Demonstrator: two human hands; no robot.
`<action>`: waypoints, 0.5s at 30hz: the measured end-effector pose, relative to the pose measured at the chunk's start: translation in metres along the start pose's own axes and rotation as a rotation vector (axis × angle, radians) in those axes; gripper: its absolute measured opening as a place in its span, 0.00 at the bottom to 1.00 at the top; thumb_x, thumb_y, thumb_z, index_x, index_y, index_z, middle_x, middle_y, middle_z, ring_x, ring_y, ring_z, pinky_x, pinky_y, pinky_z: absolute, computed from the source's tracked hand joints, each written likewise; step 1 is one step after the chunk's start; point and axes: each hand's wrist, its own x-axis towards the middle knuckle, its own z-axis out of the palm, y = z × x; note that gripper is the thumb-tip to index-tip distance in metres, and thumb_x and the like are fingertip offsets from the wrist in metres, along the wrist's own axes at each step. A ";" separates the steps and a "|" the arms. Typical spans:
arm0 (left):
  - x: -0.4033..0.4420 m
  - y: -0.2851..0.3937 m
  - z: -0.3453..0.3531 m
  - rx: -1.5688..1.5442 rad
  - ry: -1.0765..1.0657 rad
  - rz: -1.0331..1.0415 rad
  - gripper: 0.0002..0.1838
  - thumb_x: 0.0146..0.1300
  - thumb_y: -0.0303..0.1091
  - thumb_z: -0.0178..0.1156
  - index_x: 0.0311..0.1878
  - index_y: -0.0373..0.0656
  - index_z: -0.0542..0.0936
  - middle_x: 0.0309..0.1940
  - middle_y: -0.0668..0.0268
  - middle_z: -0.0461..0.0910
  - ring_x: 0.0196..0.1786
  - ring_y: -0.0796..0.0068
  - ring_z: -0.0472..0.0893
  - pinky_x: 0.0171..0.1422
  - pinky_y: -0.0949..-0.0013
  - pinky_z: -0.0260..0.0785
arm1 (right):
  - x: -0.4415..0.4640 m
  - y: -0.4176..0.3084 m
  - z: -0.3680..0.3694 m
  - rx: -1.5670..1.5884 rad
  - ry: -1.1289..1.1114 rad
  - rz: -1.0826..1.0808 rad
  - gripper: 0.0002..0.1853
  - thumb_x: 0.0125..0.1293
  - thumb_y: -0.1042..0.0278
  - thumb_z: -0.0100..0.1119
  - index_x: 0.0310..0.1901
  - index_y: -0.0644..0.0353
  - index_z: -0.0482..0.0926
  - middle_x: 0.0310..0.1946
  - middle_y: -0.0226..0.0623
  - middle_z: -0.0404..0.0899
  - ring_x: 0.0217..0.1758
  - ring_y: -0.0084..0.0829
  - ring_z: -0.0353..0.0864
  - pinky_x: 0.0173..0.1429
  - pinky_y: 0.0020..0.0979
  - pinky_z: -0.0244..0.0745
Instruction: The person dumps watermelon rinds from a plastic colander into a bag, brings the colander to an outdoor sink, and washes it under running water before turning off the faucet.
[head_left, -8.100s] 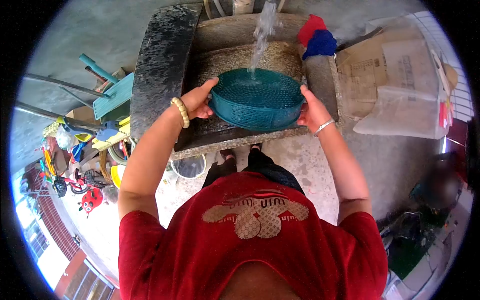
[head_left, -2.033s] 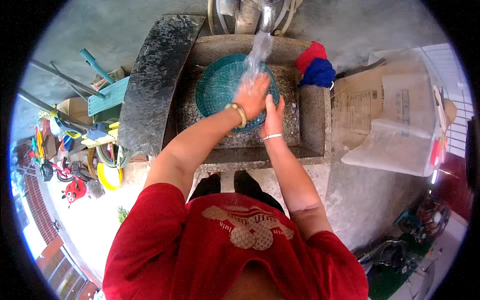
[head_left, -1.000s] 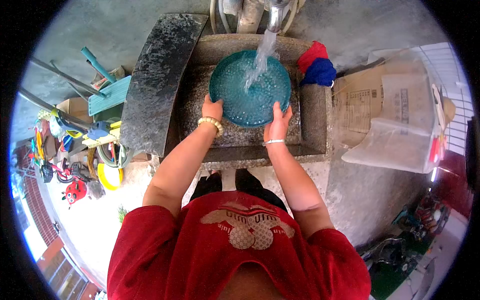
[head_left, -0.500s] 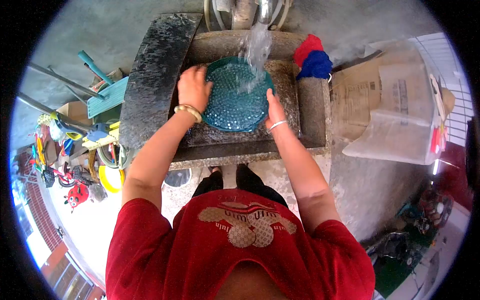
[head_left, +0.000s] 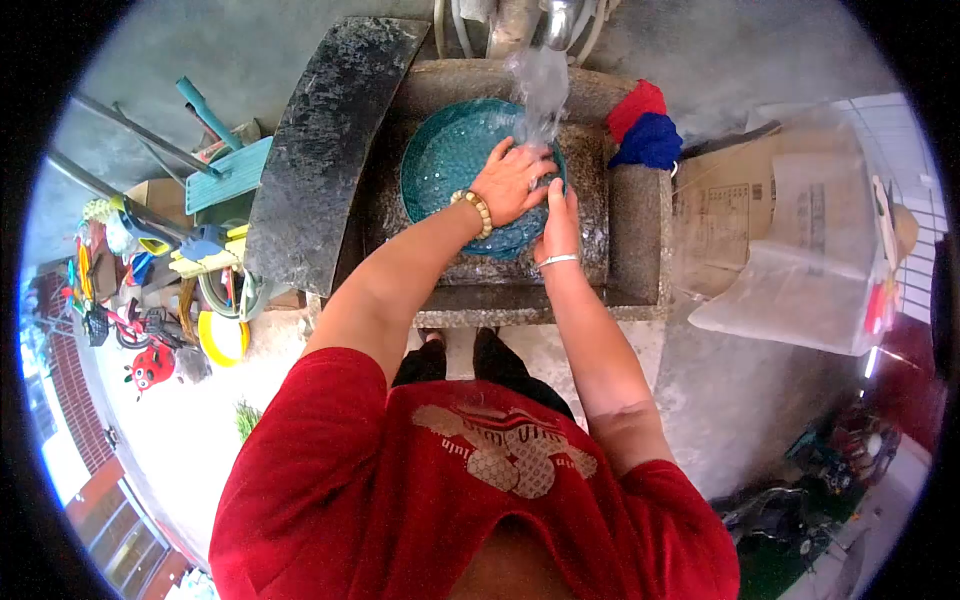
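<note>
A round teal plastic basket [head_left: 435, 155] with a holed bottom sits tilted in the stone sink [head_left: 637, 245]. Water [head_left: 541, 95] pours from the metal tap [head_left: 561, 22] onto its right side. My left hand [head_left: 510, 185], wearing a beaded bracelet, lies across the basket's right part with fingers spread, under the stream. With my right hand [head_left: 560, 228], which has a silver bangle, I grip the basket's right rim, thumb along the edge. The fingers below the rim are hidden.
A dark stone slab [head_left: 325, 150] leans along the sink's left side. Red and blue cloths [head_left: 645, 140] lie on its right corner. Cardboard [head_left: 725, 210] under plastic stands at right. A teal stool [head_left: 230, 175] and a yellow basin [head_left: 222, 338] are on the left.
My left hand has moved from the basket's left rim rightward across it, into the falling water. My right hand stays at the right rim. The view has shifted slightly.
</note>
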 end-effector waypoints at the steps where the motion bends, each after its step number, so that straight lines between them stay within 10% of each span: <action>1: 0.003 0.002 0.000 0.014 0.040 -0.017 0.18 0.59 0.42 0.53 0.52 0.50 0.70 0.56 0.58 0.67 0.63 0.55 0.62 0.68 0.51 0.48 | 0.000 -0.004 0.000 0.008 0.008 -0.005 0.38 0.62 0.46 0.54 0.66 0.60 0.53 0.63 0.45 0.59 0.65 0.38 0.60 0.63 0.37 0.60; 11: -0.007 -0.018 0.043 0.149 0.224 -0.746 0.26 0.58 0.45 0.53 0.59 0.46 0.68 0.58 0.59 0.66 0.64 0.58 0.61 0.67 0.50 0.50 | -0.007 -0.010 -0.003 0.043 0.192 -0.118 0.33 0.63 0.49 0.55 0.63 0.62 0.59 0.56 0.41 0.68 0.57 0.33 0.66 0.61 0.34 0.60; 13: -0.005 0.000 0.043 -0.175 -0.220 -1.350 0.28 0.57 0.46 0.54 0.58 0.41 0.67 0.59 0.56 0.64 0.63 0.54 0.61 0.66 0.52 0.52 | -0.001 -0.008 -0.004 -0.241 0.339 -0.301 0.33 0.64 0.50 0.53 0.63 0.63 0.58 0.57 0.42 0.67 0.57 0.34 0.66 0.61 0.34 0.59; 15: 0.005 0.039 0.028 -0.198 -0.493 -1.182 0.29 0.56 0.47 0.55 0.56 0.37 0.68 0.58 0.54 0.64 0.62 0.52 0.61 0.66 0.54 0.53 | 0.000 -0.005 -0.004 -0.255 0.321 -0.343 0.33 0.64 0.50 0.52 0.63 0.63 0.58 0.58 0.44 0.66 0.58 0.37 0.66 0.61 0.35 0.59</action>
